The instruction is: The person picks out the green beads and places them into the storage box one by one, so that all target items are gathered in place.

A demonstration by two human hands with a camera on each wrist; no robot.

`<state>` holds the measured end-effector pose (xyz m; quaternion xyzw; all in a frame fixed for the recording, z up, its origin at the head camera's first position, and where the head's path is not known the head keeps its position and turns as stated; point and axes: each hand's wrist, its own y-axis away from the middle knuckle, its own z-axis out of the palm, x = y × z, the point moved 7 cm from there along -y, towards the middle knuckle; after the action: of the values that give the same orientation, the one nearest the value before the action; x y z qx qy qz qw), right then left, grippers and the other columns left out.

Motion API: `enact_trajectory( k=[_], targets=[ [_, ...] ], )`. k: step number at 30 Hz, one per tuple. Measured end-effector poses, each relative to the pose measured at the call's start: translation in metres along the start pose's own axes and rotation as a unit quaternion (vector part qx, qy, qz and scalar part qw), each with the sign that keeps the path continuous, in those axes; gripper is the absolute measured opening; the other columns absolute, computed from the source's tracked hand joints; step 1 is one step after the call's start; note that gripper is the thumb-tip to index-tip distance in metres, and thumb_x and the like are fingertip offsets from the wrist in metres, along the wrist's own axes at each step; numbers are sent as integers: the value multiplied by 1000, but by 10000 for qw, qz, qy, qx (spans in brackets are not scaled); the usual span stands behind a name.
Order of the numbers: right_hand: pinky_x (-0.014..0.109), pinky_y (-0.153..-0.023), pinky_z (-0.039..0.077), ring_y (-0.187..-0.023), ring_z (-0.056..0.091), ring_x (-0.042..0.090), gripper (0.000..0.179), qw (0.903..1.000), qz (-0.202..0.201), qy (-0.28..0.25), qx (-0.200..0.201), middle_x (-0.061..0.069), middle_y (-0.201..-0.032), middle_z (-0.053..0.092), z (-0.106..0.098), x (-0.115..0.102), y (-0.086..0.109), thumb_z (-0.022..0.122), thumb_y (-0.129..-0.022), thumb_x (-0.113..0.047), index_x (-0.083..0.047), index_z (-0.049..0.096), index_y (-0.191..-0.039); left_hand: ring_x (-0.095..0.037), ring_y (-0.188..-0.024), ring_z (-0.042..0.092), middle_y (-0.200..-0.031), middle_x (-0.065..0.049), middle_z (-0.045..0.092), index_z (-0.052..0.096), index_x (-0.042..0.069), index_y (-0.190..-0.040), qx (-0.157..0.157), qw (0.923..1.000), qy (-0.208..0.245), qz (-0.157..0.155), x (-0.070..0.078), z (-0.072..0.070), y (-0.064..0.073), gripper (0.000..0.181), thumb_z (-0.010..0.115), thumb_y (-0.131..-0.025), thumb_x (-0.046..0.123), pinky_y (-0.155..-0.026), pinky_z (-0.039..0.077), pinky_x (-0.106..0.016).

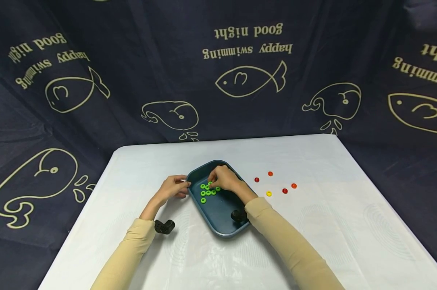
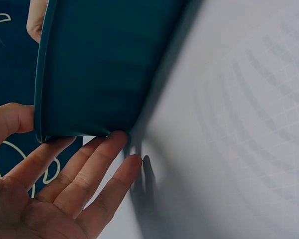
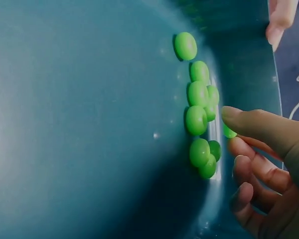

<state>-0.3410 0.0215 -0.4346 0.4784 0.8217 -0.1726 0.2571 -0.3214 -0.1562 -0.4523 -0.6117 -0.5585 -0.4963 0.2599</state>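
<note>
A dark teal tray (image 1: 223,219) lies on the white table. My left hand (image 1: 173,187) grips its far left corner. In the left wrist view the thumb is at the rim (image 2: 39,89), while fingertips touch the outer wall. Inside the tray, several green rings (image 1: 208,193) sit clustered towards the far left end. My right hand (image 1: 225,178) reaches over the tray's right side. Its thumb and index finger pinch one green ring (image 3: 229,131), partly hidden by the thumb in the right wrist view. The other right fingers are loosely bent.
To the right of the tray, the white table (image 1: 313,241) bears a yellow ring (image 1: 269,193), two red rings (image 1: 285,191) and two orange rings (image 1: 294,185). A dark patterned curtain (image 1: 204,80) hangs behind. Black devices (image 1: 164,226) are at both wrists.
</note>
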Motion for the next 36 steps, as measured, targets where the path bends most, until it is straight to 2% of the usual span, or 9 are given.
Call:
enact_trajectory(
  k=[4,12,17,21,27,29,32,34,36],
  targets=[
    [22,-66,54,-81,64,13,15,10000,20,71,-63,2,-89,72,4,2,-2,77,-78,-16,-10,75,-91,-22,-85,70,-122,-29,58,47,-6,-133,2,10000,35,2,0,0,0,50,59,-91,17,-81,58,-45],
    [20,-61,52,-76,63,10,15,9996,52,282,-87,1,-86,71,9,6,-4,77,-77,-17,-10,75,-90,-24,-88,70,-125,-30,56,42,-7,-136,-28,10000,-5,-3,0,0,0,53,58,-92,17,-80,58,-44],
    [21,-62,53,-75,63,10,14,9992,90,377,-80,0,-86,71,10,6,-3,77,-78,-17,-11,75,-91,-16,-83,70,-125,-30,56,41,-7,-137,-4,10000,-4,-62,0,0,0,54,58,-92,17,-81,58,-45],
    [23,-66,54,-77,64,11,14,9990,68,441,-59,1,-88,72,8,5,-2,74,-80,-19,-11,75,-92,-16,-82,70,-125,-30,56,41,-7,-137,15,10000,14,-87,0,-1,0,54,58,-92,17,-81,58,-44],
    [25,-69,55,-78,65,10,14,9994,-32,334,43,1,-93,73,2,-1,0,68,-87,-21,-12,75,-95,-16,-81,70,-121,-30,58,44,-7,-135,-10,10000,-71,47,2,-1,0,51,58,-92,18,-80,59,-43],
    [25,-70,55,-79,65,11,16,9995,-87,293,60,1,-96,73,0,-2,1,66,-88,-22,-12,74,-97,-19,-82,70,-119,-30,60,46,-7,-133,33,9998,-185,98,3,-1,0,50,58,-92,18,-79,59,-43],
    [29,-75,55,-87,64,16,23,9996,-161,196,98,6,-102,70,-4,-4,4,65,-89,-24,-8,72,-104,-24,-85,71,-116,-28,62,49,-7,-131,98,9980,-595,206,7,-1,0,47,58,-92,18,-78,59,-41],
    [33,-81,55,-95,63,21,28,9995,-238,125,181,9,-106,68,-10,-5,6,64,-90,-25,-5,69,-109,-26,-86,71,-113,-26,65,51,-7,-129,164,9937,-1053,350,10,-1,-1,46,58,-92,18,-77,60,-39],
    [37,-87,53,-102,60,24,32,9990,-323,95,277,11,-109,66,-18,-7,9,63,-90,-25,-2,67,-112,-27,-90,69,-111,-24,66,52,-6,-129,214,9858,-1579,533,15,-2,0,45,57,-92,20,-79,59,-39]
  ],
)
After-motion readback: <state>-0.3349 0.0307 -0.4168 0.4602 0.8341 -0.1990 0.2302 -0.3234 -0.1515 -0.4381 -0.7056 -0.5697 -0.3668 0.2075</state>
